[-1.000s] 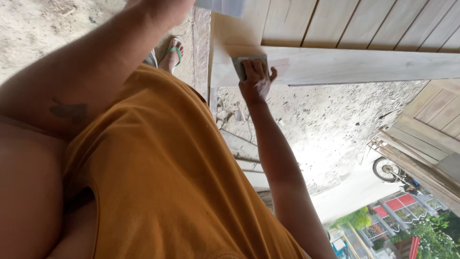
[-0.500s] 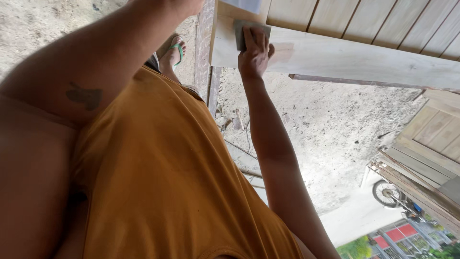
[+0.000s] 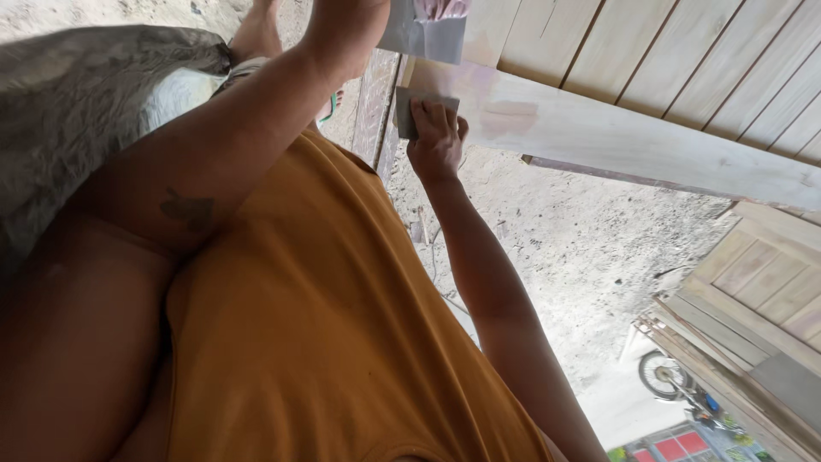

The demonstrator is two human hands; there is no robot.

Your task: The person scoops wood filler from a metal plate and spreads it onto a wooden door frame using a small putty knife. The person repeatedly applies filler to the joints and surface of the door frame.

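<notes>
One gray sanding pad (image 3: 413, 109) lies flat on one pale wooden rail (image 3: 633, 137) — the right hand (image 3: 436, 141) presses on it. The left hand (image 3: 346, 26) — partly cropped, grip unclear — rests against one gray sheet (image 3: 423, 34) above.

Single head-worn view, directed steeply downward along the orange shirt (image 3: 325, 342), close to the wooden door panel (image 3: 650, 128).

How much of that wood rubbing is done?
Just begun, it seems. Done: one paler patch on the wooden rail, beside the pad. In hand: the right hand presses a grey pad on the rail's end, and the left hand holds a grey sheet above. Left: the rail's long remainder looks untouched.
</notes>
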